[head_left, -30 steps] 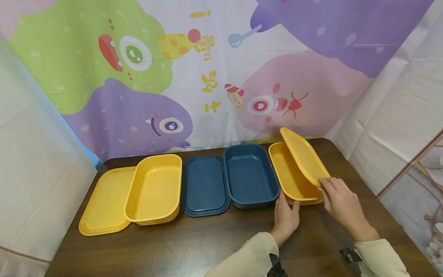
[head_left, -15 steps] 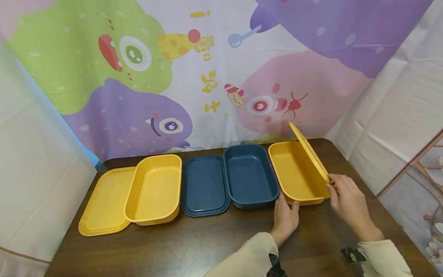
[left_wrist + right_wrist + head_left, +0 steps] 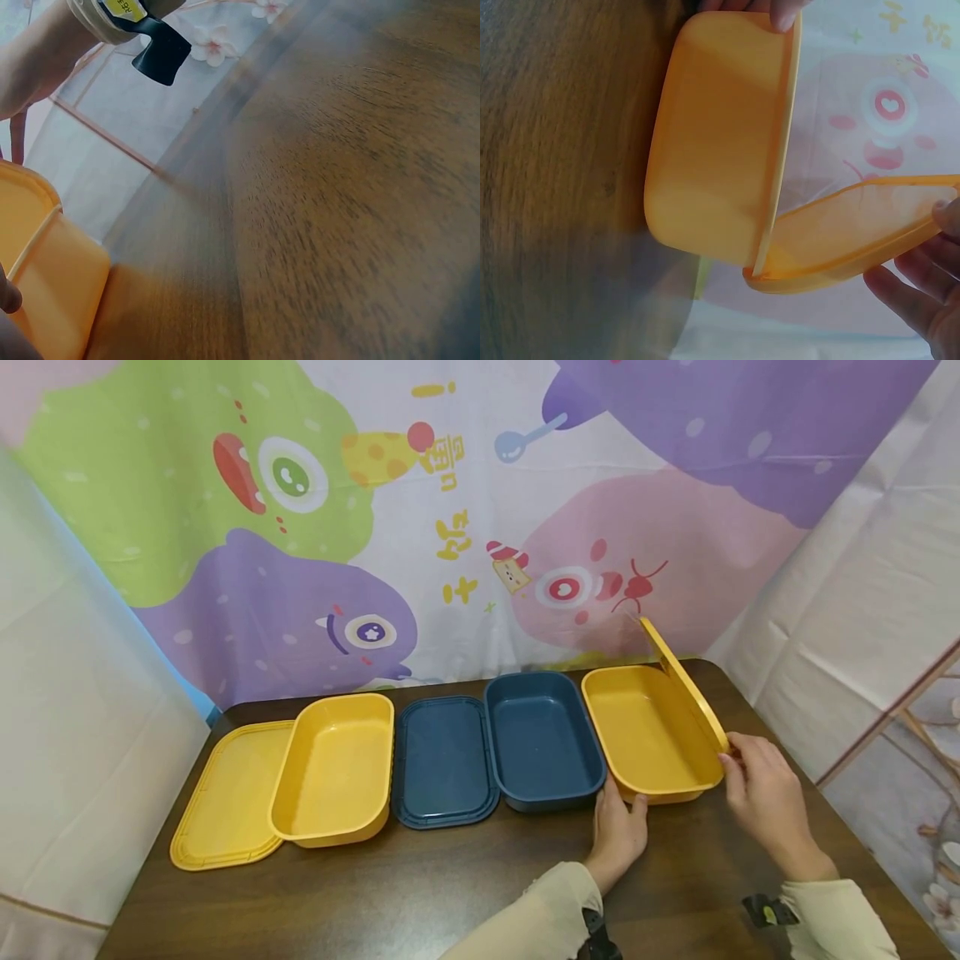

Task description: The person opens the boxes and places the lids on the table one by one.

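Observation:
At the right end of the row stands a yellow container point(image 3: 641, 735), uncovered on top. My left hand point(image 3: 618, 833) grips its near left corner, a fingertip point(image 3: 9, 294) showing against its wall in the left wrist view. My right hand point(image 3: 768, 802) holds a yellow lid point(image 3: 684, 683) by its near end, thumb on one face and fingers on the other. The lid stands steeply tilted along the container's right side. In the right wrist view the lid point(image 3: 847, 232) meets the container's rim point(image 3: 776, 180) at its far end.
Left of my left hand is a dark blue container point(image 3: 542, 739), with a dark blue lid point(image 3: 446, 764) beside it. Further left, another yellow container point(image 3: 337, 768) overlaps a second yellow lid point(image 3: 228, 802). A printed curtain point(image 3: 480, 510) hangs behind the brown table point(image 3: 420, 893).
My right hand has moved right with the lid, which has swung from slanting over the container to standing on edge at its right side. My left hand has stayed in place.

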### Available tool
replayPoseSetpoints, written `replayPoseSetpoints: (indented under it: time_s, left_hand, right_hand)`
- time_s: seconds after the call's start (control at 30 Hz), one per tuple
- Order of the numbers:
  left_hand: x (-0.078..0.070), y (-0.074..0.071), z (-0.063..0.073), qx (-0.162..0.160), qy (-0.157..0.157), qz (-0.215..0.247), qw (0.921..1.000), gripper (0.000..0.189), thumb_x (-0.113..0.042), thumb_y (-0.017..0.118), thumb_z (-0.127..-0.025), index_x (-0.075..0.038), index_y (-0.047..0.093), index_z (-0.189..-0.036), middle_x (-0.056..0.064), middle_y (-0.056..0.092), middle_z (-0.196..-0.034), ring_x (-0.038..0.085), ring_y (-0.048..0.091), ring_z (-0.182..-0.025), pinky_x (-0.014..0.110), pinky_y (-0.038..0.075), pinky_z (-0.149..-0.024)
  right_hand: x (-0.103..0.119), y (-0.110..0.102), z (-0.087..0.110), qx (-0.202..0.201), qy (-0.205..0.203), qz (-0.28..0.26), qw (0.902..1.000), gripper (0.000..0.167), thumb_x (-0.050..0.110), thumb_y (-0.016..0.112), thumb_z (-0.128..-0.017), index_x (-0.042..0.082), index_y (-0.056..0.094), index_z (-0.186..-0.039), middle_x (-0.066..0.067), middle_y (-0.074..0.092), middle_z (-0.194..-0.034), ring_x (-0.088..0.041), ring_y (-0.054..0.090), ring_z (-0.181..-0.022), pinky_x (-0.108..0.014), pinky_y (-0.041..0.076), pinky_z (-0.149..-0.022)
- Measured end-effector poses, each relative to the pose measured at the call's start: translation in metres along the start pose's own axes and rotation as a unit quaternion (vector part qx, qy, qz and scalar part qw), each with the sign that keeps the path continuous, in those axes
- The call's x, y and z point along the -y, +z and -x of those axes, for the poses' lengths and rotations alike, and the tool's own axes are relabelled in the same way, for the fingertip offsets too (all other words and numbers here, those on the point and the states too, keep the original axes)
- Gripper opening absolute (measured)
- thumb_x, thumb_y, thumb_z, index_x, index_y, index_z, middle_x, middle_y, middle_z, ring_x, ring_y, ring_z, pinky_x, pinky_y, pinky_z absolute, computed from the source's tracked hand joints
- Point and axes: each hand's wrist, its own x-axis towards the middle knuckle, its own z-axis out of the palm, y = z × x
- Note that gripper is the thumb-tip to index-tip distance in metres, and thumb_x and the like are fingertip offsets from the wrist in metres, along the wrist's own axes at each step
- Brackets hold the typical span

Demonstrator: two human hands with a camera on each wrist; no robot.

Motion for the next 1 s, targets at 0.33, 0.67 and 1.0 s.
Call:
replayPoseSetpoints:
  time_s: [0.33,0.67,1.0]
  left_hand:
    - [-0.001,0.0,0.0,0.011,-0.008,0.001,0.9999,0.063,-0.024,0.06,-0.095,-0.005,0.034,-0.15,0.015,0.046,-0.147,0.026,0.045,-0.136,0.04,0.038,-0.112]
    - [-0.003,-0.001,0.001,0.011,-0.014,0.002,0.9998,0.062,-0.025,0.06,-0.095,-0.004,0.036,-0.149,0.015,0.048,-0.146,0.027,0.046,-0.135,0.041,0.039,-0.111]
    - [-0.003,-0.002,0.002,0.021,-0.021,0.0,0.9996,0.063,-0.026,0.06,-0.096,-0.005,0.035,-0.149,0.015,0.047,-0.147,0.027,0.045,-0.136,0.042,0.038,-0.111]
  right_hand:
    - [-0.003,-0.004,0.001,-0.02,0.027,0.002,0.9994,0.029,-0.015,0.067,-0.075,-0.014,0.06,-0.102,-0.025,0.06,-0.086,-0.031,0.052,-0.074,-0.032,0.036,-0.07]
    - [-0.008,-0.007,0.005,-0.043,0.082,-0.008,0.9957,0.027,-0.013,0.065,-0.078,-0.016,0.06,-0.104,-0.029,0.061,-0.089,-0.004,0.045,-0.077,-0.022,0.034,-0.067]
    - [-0.019,-0.012,0.005,-0.069,0.161,-0.062,0.9826,0.021,-0.014,0.061,-0.084,-0.019,0.06,-0.104,-0.03,0.059,-0.088,0.024,0.039,-0.085,0.005,0.03,-0.075]
